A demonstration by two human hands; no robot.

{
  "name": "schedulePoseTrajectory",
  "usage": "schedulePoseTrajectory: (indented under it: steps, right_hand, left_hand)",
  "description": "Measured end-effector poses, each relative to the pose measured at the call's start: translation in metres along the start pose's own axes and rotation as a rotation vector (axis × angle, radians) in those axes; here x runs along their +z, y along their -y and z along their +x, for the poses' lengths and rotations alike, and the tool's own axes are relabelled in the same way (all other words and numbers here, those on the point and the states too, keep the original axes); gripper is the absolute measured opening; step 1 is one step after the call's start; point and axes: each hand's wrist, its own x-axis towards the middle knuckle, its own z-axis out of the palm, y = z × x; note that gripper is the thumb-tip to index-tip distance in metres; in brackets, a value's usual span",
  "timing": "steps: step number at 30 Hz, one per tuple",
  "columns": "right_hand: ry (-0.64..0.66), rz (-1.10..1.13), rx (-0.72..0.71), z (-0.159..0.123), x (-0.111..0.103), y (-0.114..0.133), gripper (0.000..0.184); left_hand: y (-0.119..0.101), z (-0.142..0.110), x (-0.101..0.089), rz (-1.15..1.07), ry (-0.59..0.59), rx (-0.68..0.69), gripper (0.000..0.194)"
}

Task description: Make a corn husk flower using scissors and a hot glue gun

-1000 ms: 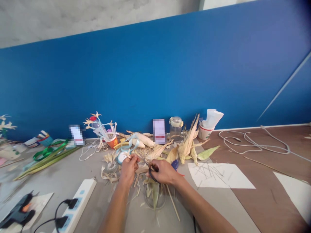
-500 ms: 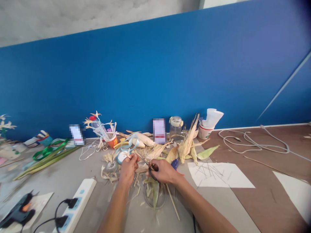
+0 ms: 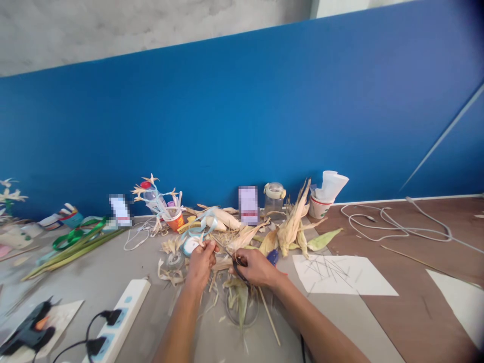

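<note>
My right hand point(image 3: 255, 267) is closed around the black handles of a pair of scissors point(image 3: 239, 271), whose blades point up and left toward my other hand. The fingers of my left hand point(image 3: 203, 259) are pinched together near the blade tips. What they hold is too small to make out, perhaps a thin pale strip. Below and between my hands, a greenish piece of corn husk point(image 3: 242, 302) lies over a clear round container point(image 3: 255, 315). Dried corn husks point(image 3: 247, 236) spread just beyond the hands. Beside my left hand sits a roll of light blue ribbon point(image 3: 190, 244).
A white power strip point(image 3: 126, 307) and a black glue gun point(image 3: 28, 327) lie at the left. Thin wires rest on white paper point(image 3: 368, 277) at the right. Cups, a lidded jar point(image 3: 274, 199) and a propped phone point(image 3: 248, 205) line the blue partition point(image 3: 227, 126).
The view has shifted very slightly. Both hands keep nearly the same place and grip, and the husk piece below them looks slightly more spread out.
</note>
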Motion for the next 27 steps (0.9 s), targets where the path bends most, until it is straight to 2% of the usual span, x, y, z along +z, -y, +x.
schedulePoseTrajectory:
  steps: [22, 27]
  right_hand:
    - [0.017, 0.039, -0.026, 0.001, 0.0007, -0.0032, 0.016]
    - [0.005, 0.171, 0.013, 0.0033, 0.0006, -0.001, 0.013]
  left_hand:
    - [-0.0063, -0.0037, 0.0036, 0.021, -0.006, -0.022, 0.031]
    - [-0.0077, -0.004, 0.0052, -0.066, -0.049, -0.013, 0.031]
